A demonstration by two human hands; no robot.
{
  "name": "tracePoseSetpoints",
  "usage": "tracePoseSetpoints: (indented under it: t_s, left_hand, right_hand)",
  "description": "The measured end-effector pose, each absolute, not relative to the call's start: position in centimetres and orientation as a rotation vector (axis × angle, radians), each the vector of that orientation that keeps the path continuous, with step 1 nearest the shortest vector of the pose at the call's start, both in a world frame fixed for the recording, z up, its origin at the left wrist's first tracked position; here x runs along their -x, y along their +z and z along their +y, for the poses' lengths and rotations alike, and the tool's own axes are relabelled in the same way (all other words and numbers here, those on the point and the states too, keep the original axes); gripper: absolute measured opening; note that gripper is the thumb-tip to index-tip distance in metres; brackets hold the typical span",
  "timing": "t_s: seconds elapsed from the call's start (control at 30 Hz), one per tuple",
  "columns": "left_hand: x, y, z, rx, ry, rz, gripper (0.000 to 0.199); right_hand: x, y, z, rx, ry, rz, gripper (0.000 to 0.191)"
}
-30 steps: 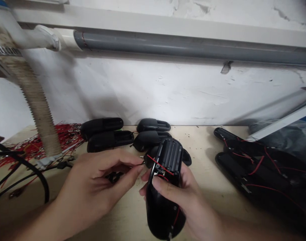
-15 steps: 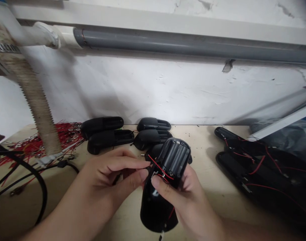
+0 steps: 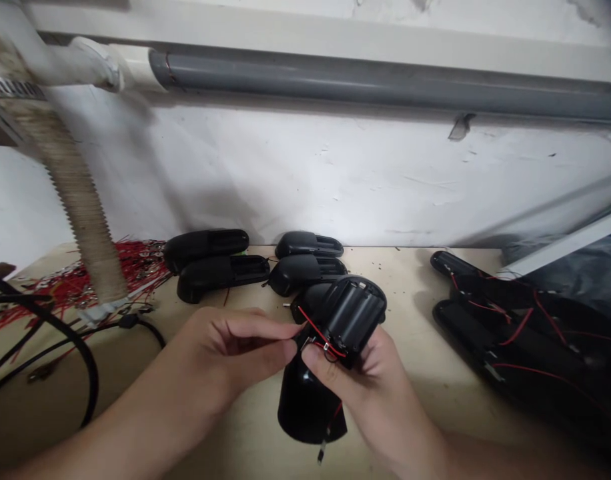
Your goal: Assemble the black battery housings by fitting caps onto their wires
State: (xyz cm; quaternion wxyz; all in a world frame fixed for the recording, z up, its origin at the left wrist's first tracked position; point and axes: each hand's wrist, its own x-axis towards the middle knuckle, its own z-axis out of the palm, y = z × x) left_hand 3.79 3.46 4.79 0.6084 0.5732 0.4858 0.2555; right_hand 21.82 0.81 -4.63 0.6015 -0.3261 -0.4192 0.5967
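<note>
A glossy black plastic housing point(image 3: 308, 407) with a ribbed battery compartment point(image 3: 354, 313) at its upper end is gripped in my right hand point(image 3: 365, 387). My right thumb presses on its front near the middle, beside a small metal contact. A red wire point(image 3: 319, 328) crosses the housing just above that thumb. Thumb and forefinger of my left hand point(image 3: 255, 353) are pinched together at the housing's left edge; a small dark bit shows at the fingertips, too hidden to name. A loose lead with a metal tip point(image 3: 321, 450) hangs from the lower end.
Several black housings point(image 3: 210, 250) lie along the wall at the back. Red wires point(image 3: 135, 263) are heaped at left around a ribbed hose point(image 3: 78, 200), with a black cable point(image 3: 88, 360) in front. More wired black housings point(image 3: 485, 333) are piled at right.
The housing has tilted a little in my right hand, its battery compartment turning slightly to the right. My left fingers stay pinched at its left edge.
</note>
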Motion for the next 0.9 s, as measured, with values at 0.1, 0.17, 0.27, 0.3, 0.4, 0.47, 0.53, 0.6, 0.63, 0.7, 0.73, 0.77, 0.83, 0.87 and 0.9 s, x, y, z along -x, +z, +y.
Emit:
tracePoseSetpoints:
  t_s: [0.1, 0.17, 0.27, 0.3, 0.4, 0.47, 0.53, 0.6, 0.63, 0.7, 0.73, 0.77, 0.83, 0.87, 0.9]
  left_hand:
    - [-3.4, 4.7, 3.7, -1.217, 0.575, 1.199, 0.023]
    - [-3.3, 4.8, 3.8, -1.197, 0.575, 1.242, 0.023]
    - [-3.6, 5.2, 3.9, -1.158, 0.549, 1.286, 0.028]
    - [-3.8, 5.4, 4.0, -1.142, 0.541, 1.302, 0.029]
    - [-4.0, 5.5, 4.1, -1.120, 0.531, 1.320, 0.028]
    - [-3.8, 5.2, 4.1, -1.135, 0.548, 1.304, 0.025]
    - [-3.6, 4.8, 4.0, -1.173, 0.594, 1.276, 0.022]
    - [-3.4, 4.5, 3.8, -1.225, 0.639, 1.231, 0.018]
    - [-3.4, 4.4, 3.7, -1.249, 0.647, 1.208, 0.017]
    - [-3.6, 4.5, 3.6, -1.292, 0.648, 1.184, 0.016]
    - [-3.7, 4.6, 3.6, -1.313, 0.642, 1.178, 0.016]
    - [-3.8, 4.8, 3.5, -1.333, 0.636, 1.180, 0.016]
    - [-4.0, 5.0, 3.5, -1.377, 0.624, 1.190, 0.017]
    - [-4.1, 5.1, 3.5, -1.398, 0.617, 1.192, 0.017]
    - [-4.1, 5.1, 3.6, -1.412, 0.614, 1.189, 0.017]
  right_hand:
    - [-21.9, -4.5, 0.9, 0.779, 1.396, -0.992, 0.032]
    - [-21.9, -4.5, 1.0, 0.756, 1.405, -0.995, 0.030]
    - [-21.8, -4.4, 1.0, 0.726, 1.413, -0.983, 0.028]
    - [-21.8, -4.4, 1.0, 0.723, 1.416, -0.985, 0.027]
    - [-21.9, -4.4, 0.9, 0.729, 1.429, -1.002, 0.028]
    - [-21.9, -4.4, 0.9, 0.733, 1.418, -1.008, 0.028]
    - [-22.0, -4.4, 0.8, 0.745, 1.398, -1.017, 0.027]
    - [-22.0, -4.4, 0.7, 0.775, 1.388, -1.026, 0.027]
    - [-22.0, -4.5, 0.7, 0.790, 1.387, -1.023, 0.028]
    - [-21.9, -4.5, 0.7, 0.810, 1.393, -1.015, 0.030]
    - [-21.9, -4.5, 0.7, 0.816, 1.398, -1.010, 0.030]
    - [-21.9, -4.5, 0.7, 0.820, 1.401, -1.007, 0.029]
    - [-21.8, -4.5, 0.7, 0.826, 1.399, -1.003, 0.028]
    - [-21.8, -4.5, 0.7, 0.823, 1.395, -0.996, 0.028]
    - [-21.8, -4.6, 0.7, 0.815, 1.393, -0.987, 0.027]
